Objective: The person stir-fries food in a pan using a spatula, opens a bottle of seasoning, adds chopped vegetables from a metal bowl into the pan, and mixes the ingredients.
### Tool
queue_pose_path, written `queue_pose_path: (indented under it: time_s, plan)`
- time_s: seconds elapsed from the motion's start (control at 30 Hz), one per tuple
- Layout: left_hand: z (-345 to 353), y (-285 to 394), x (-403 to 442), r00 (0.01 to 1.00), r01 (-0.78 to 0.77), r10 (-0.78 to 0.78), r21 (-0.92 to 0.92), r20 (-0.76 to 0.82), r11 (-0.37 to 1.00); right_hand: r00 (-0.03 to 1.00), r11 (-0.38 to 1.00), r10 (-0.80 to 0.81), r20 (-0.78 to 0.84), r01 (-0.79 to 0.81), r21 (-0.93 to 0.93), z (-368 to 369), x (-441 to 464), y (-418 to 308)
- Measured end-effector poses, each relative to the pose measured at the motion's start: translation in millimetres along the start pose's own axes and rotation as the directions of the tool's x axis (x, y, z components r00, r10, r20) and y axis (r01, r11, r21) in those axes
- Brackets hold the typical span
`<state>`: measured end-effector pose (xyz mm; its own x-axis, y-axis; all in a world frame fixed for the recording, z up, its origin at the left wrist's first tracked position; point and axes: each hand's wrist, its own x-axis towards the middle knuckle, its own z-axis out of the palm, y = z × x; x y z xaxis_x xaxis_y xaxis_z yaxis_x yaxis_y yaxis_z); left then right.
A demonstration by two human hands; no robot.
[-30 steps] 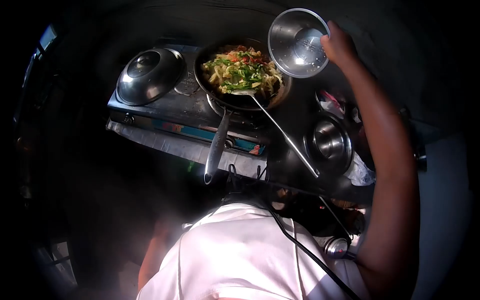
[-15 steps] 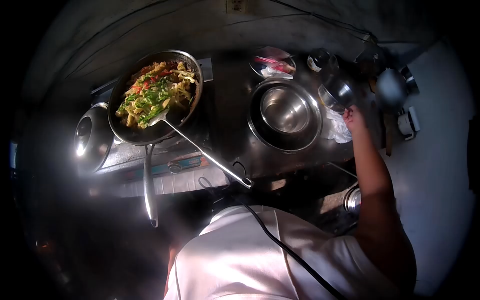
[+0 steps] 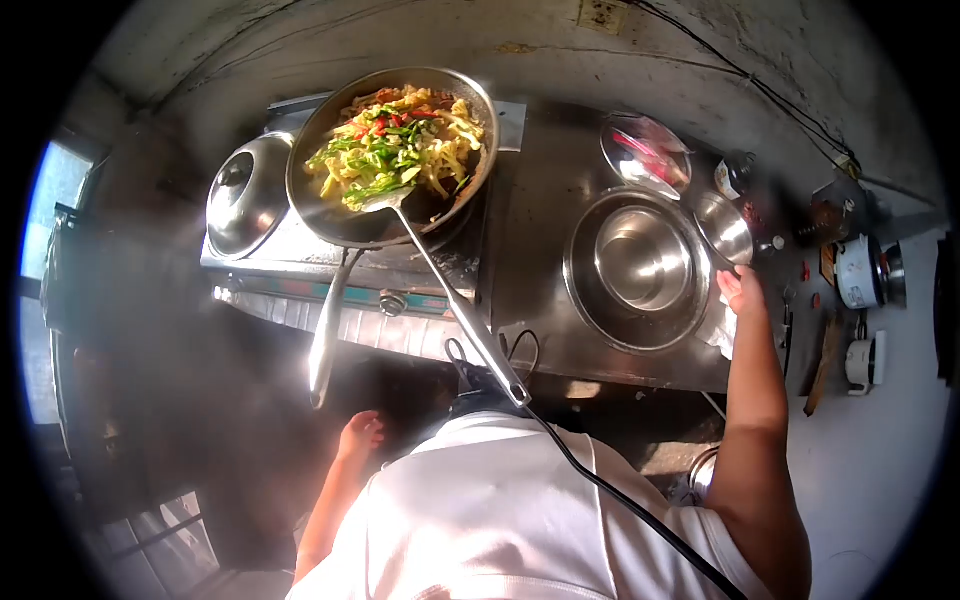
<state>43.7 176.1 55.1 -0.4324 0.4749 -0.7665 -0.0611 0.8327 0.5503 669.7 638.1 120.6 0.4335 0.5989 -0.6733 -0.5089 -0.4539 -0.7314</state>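
My right hand (image 3: 742, 291) is at the right of the counter, just below the rim of a small steel bowl (image 3: 724, 228). Its fingers look apart, and I cannot tell whether they touch the bowl. Low on the left, my left hand (image 3: 362, 434) hangs beside my body with loosely curled fingers and nothing in it. A frying pan (image 3: 332, 330) of cut vegetables (image 3: 400, 140), green, red and pale yellow, sits on the stove. A metal spatula (image 3: 465, 310) rests in it, handle towards me.
Left of the pan stands a domed lid (image 3: 250, 200). A large steel basin (image 3: 580, 285) holds a smaller bowl (image 3: 645, 255). Behind it is a dish with plastic bags (image 3: 648, 155). A white plastic bag (image 3: 722, 330) lies under my right hand. A black cable (image 3: 640, 510) crosses my shirt.
The view has turned left and brightened, so the counter appears further right. My left hand has come into view. My right hand now sits slightly below the small bowl's rim.
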Motion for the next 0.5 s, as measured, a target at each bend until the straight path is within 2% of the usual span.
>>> queue_pose_path:
  time_s: [0.03, 0.07, 0.1, 0.13, 0.17, 0.2, 0.23, 0.27, 0.33, 0.4, 0.43, 0.47, 0.5]
  plan:
    - [-2.7, -7.3, 1.2, 1.000, 0.011, -0.011, -0.019, -0.013, 1.000, 0.961, 0.921, -0.274, -0.042, 0.250, -0.299, 6.2, -13.1, 5.9]
    - [-3.6, -13.3, 3.3, 1.000, 0.016, -0.017, -0.036, -0.018, 0.999, 0.840, 0.694, -0.543, 0.002, 0.451, -0.561, 9.3, -25.7, 7.9]
    - [-4.8, -17.6, 5.3, 0.999, 0.037, -0.038, -0.042, -0.027, 0.998, 0.792, 0.634, -0.570, 0.219, 0.593, -0.496, 14.6, -49.4, 9.8]
    - [-7.0, -23.5, 7.3, 0.998, 0.060, -0.061, -0.048, -0.032, 0.997, 0.700, 0.573, -0.578, 0.419, 0.714, -0.402, 28.1, -84.2, 12.9]
    - [-10.2, -34.2, 12.5, 0.997, 0.071, -0.073, -0.066, -0.029, 0.995, 0.666, 0.619, -0.410, 0.624, 0.705, -0.346, 55.2, -145.9, 19.0]
    - [-12.9, -41.0, 15.5, 0.996, 0.083, -0.084, -0.131, -0.006, 0.988, 0.577, 0.672, -0.223, 0.785, 0.675, -0.305, 83.0, -218.3, 32.4]
    - [-15.1, -44.1, 19.1, 0.996, 0.089, -0.091, -0.133, -0.012, 0.987, 0.499, 0.718, -0.004, 0.867, 0.605, -0.345, 103.1, -270.8, 47.5]
    - [-18.0, -45.6, 23.6, 0.995, 0.091, -0.094, -0.133, -0.015, 0.987, 0.425, 0.769, 0.203, 0.882, 0.489, -0.412, 116.7, -314.9, 63.5]
    - [-25.6, -47.9, 37.3, 0.997, 0.075, -0.078, -0.144, -0.017, 0.987, 0.252, 0.665, 0.473, 0.844, 0.527, -0.530, 136.5, -367.6, 97.4]
    - [-31.0, -56.5, 48.3, 0.998, 0.063, -0.066, -0.158, -0.013, 0.985, 0.266, 0.487, 0.575, 0.774, 0.649, -0.585, 156.1, -403.2, 117.2]
    - [-35.4, -61.6, 52.8, 0.999, 0.032, -0.033, -0.215, -0.004, 0.976, 0.400, 0.287, 0.545, 0.737, 0.736, -0.613, 167.8, -412.4, 119.6]
    - [-40.4, -66.1, 57.2, 1.000, -0.001, 0.001, -0.270, 0.001, 0.963, 0.220, 0.087, 0.267, 0.938, 0.964, -0.250, 170.0, -399.1, 129.8]
    - [-42.3, -66.0, 55.8, 1.000, 0.010, -0.014, -0.303, -0.012, 0.953, 0.188, -0.007, 0.228, 0.955, 0.982, -0.191, 168.8, -400.8, 122.1]
